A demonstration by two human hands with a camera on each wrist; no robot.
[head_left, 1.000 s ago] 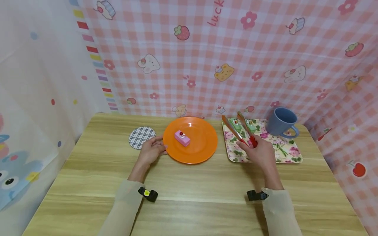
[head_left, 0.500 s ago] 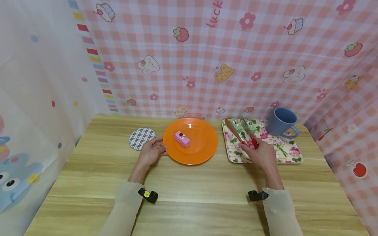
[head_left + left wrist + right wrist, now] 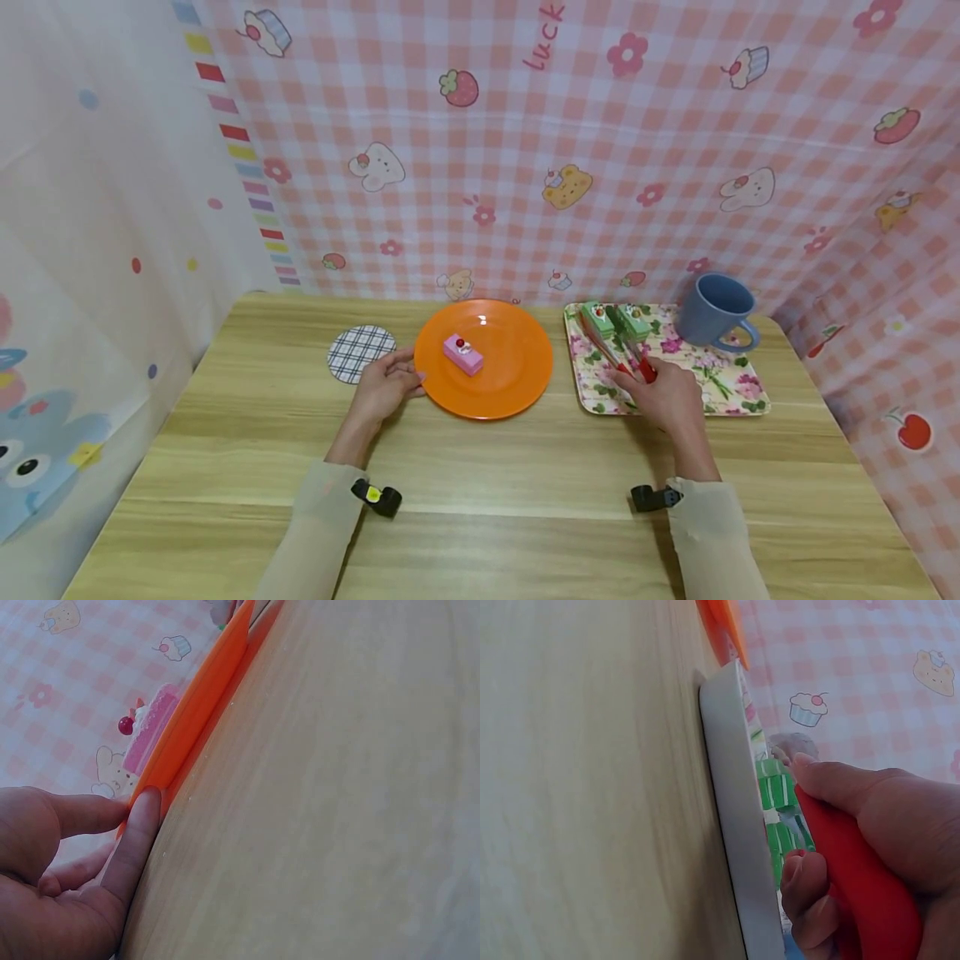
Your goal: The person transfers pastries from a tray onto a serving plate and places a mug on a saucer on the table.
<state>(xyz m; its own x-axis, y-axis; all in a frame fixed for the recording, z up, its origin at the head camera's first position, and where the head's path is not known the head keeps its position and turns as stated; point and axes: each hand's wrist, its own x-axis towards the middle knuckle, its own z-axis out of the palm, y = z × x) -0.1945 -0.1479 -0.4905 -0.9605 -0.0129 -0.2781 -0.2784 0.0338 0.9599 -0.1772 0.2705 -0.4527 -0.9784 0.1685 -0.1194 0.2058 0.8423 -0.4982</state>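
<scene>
With thumb and finger, my left hand (image 3: 385, 385) pinches the left rim of an orange plate (image 3: 517, 358); the left wrist view shows the fingertips on its edge. A pink toy cake (image 3: 463, 354) with a cherry on top sits on this plate. My right hand (image 3: 670, 396) grips red-handled tongs (image 3: 647, 369) over a floral tray (image 3: 708, 400). The tongs' spread tips are low, one on each side of the left green toy cake (image 3: 597, 318). Another green toy cake (image 3: 632, 322) lies just right of the tongs. Whether the tips touch either cake I cannot tell.
A blue mug (image 3: 711, 312) stands on the tray's back right corner, handle toward the right. Left of the plate lies a round checked coaster (image 3: 358, 354). A pink gingham cloth (image 3: 480, 150) hangs behind the wooden table (image 3: 487, 525).
The tongs have come down from above the green cakes, and their tips now straddle the left one. My left hand and the plate have stayed in place.
</scene>
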